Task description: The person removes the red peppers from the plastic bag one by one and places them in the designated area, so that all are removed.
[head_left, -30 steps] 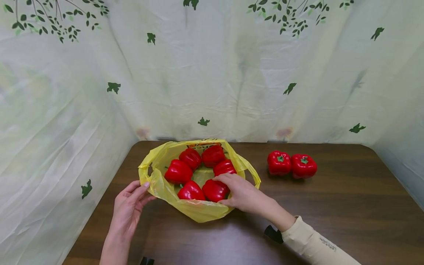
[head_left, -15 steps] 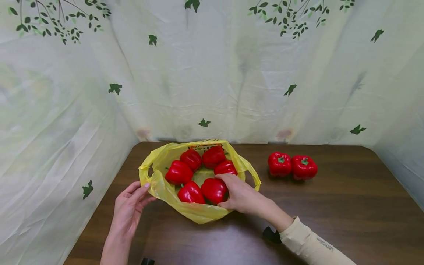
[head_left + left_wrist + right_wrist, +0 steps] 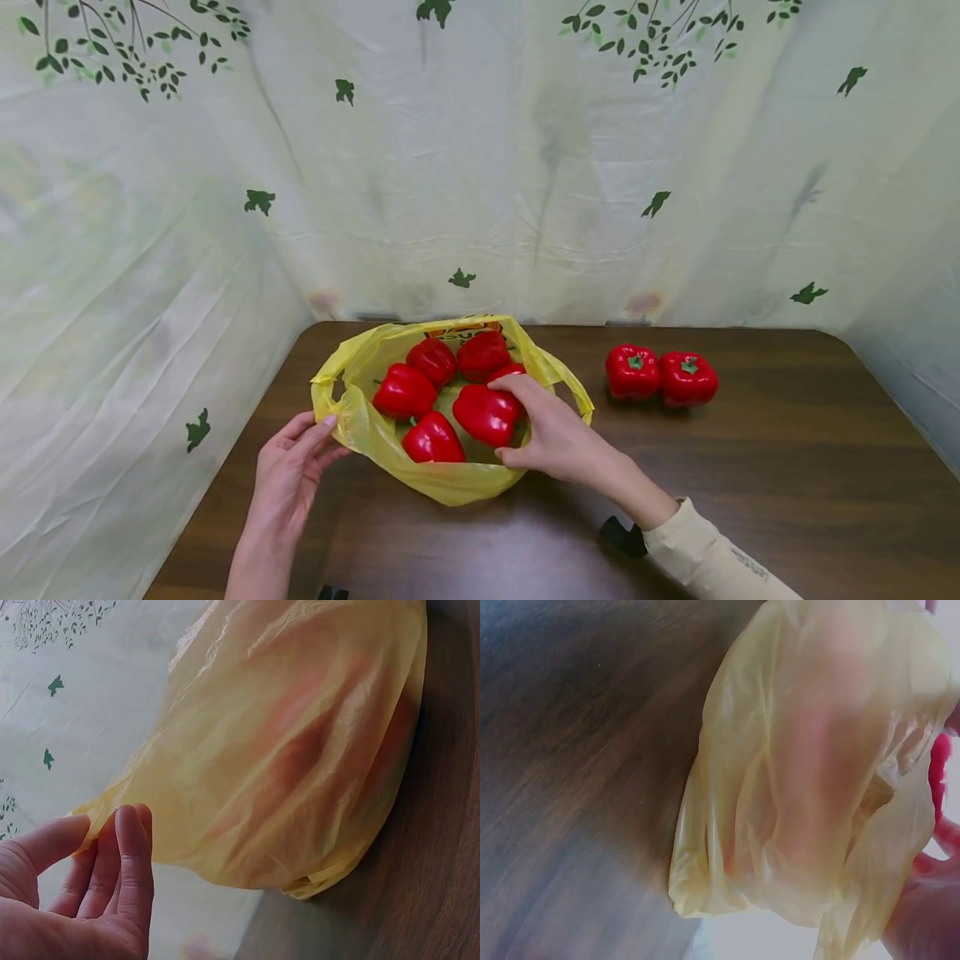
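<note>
A yellow plastic bag (image 3: 450, 482) stands wide at the mouth on the table, with several red bell peppers (image 3: 405, 391) inside. My left hand (image 3: 288, 467) pinches the bag's left edge near its handle loop; in the left wrist view, thumb and fingers (image 3: 133, 862) hold the thin plastic. Over the bag's right side, my right hand (image 3: 551, 429) grips one red bell pepper (image 3: 486, 414), thumb at the near side and fingers over the top. That pepper overlaps another behind it. In the right wrist view the bag wall (image 3: 810, 787) hides most of this hand.
Two more red bell peppers (image 3: 687, 377) sit side by side on the brown wooden table (image 3: 787, 467), right of the bag. A pale curtain (image 3: 480, 167) with leaf prints hangs along the back and left sides.
The pepper in my right hand has risen a little from its spot at the bag's near side, now covering more of the pepper behind. My left hand stays on the bag edge.
</note>
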`<control>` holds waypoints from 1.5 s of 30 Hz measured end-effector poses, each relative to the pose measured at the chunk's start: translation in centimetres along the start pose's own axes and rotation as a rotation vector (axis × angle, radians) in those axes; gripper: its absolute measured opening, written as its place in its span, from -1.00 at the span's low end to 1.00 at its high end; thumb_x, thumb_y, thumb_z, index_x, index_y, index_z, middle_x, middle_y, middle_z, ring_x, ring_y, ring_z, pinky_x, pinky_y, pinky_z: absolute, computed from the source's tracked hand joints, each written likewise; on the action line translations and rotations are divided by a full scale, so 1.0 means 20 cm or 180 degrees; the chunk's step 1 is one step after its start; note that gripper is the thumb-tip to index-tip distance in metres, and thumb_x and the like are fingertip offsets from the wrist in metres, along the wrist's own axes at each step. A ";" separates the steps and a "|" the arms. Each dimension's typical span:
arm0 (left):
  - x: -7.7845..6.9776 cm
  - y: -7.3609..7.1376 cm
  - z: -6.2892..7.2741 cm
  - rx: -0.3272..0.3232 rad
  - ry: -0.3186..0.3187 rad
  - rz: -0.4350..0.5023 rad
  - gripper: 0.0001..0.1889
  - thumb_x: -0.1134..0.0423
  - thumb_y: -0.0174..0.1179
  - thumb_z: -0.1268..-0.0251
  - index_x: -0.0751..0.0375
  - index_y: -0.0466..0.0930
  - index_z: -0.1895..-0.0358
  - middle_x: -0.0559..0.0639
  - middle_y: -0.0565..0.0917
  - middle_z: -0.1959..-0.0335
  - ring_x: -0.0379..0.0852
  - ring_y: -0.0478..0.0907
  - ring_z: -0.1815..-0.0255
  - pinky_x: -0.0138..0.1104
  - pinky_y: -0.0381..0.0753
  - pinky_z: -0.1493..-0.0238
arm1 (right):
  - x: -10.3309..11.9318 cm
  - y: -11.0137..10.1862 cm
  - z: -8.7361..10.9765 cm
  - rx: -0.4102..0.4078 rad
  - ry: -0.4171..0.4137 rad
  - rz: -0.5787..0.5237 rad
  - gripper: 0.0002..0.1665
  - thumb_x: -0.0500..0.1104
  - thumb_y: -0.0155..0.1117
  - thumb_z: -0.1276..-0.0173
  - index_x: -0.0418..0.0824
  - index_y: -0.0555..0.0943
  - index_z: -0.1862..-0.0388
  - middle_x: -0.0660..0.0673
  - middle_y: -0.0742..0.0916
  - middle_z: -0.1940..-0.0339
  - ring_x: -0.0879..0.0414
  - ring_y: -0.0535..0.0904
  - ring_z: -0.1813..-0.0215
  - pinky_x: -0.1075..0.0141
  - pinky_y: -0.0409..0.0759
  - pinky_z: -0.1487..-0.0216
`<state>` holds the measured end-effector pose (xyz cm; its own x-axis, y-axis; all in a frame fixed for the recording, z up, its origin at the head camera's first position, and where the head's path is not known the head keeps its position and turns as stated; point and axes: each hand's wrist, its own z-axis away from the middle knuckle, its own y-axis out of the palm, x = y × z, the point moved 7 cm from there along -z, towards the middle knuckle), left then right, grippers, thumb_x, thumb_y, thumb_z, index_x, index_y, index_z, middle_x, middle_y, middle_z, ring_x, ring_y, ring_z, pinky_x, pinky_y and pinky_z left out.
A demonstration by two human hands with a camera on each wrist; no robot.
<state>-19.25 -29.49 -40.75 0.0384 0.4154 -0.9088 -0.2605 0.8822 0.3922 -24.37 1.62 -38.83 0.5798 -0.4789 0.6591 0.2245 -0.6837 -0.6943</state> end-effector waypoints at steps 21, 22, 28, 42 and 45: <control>0.00 0.01 0.00 0.0041 0.0013 0.0010 -0.89 0.37 0.23 -0.37 0.20 0.69 0.12 0.02 0.73 0.17 -0.10 0.71 0.22 -0.27 0.71 0.20 | 0.07 -0.14 0.06 -0.0631 -0.0279 -0.0395 -0.02 -0.17 0.58 0.09 -0.01 0.28 -0.31 0.11 0.51 -0.12 0.21 0.46 -0.08 0.29 0.61 0.02; 0.00 0.01 0.00 0.0040 0.0014 0.0015 -0.89 0.37 0.23 -0.37 0.20 0.69 0.12 0.02 0.73 0.17 -0.10 0.71 0.22 -0.27 0.71 0.20 | 0.08 -0.14 0.06 -0.0645 -0.0303 -0.0360 -0.03 -0.16 0.57 0.10 -0.02 0.29 -0.31 0.09 0.51 -0.14 0.20 0.45 -0.10 0.29 0.60 0.02; 0.00 0.01 0.00 0.0043 0.0033 0.0049 -0.90 0.39 0.22 -0.37 0.21 0.69 0.14 0.02 0.73 0.17 -0.11 0.71 0.22 -0.28 0.72 0.22 | 0.10 -0.20 0.09 -0.0668 -0.0393 -0.0139 -0.07 -0.10 0.56 0.07 0.01 0.34 -0.30 0.08 0.49 -0.18 0.16 0.38 -0.18 0.21 0.59 -0.02; 0.00 0.01 0.00 0.0098 0.0076 0.0068 -0.89 0.41 0.21 -0.38 0.22 0.70 0.15 0.04 0.73 0.19 -0.09 0.71 0.23 -0.27 0.72 0.22 | 0.07 -0.33 0.17 -0.0821 -0.0191 -0.0061 -0.02 -0.09 0.68 0.16 0.03 0.38 -0.26 0.09 0.51 -0.11 0.18 0.37 -0.14 0.21 0.66 0.06; 0.00 0.01 0.00 0.0093 0.0081 0.0071 -0.90 0.41 0.21 -0.37 0.22 0.70 0.15 0.04 0.73 0.19 -0.09 0.71 0.23 -0.26 0.72 0.22 | 0.07 -0.36 0.18 -0.0854 -0.0226 -0.0045 -0.04 -0.07 0.70 0.17 0.06 0.42 -0.26 0.11 0.53 -0.12 0.18 0.36 -0.14 0.21 0.67 0.08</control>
<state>-19.33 -29.27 -40.62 0.0083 0.4297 -0.9029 -0.2329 0.8790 0.4162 -22.41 7.93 -33.94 0.6336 -0.4349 0.6398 0.0231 -0.8160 -0.5776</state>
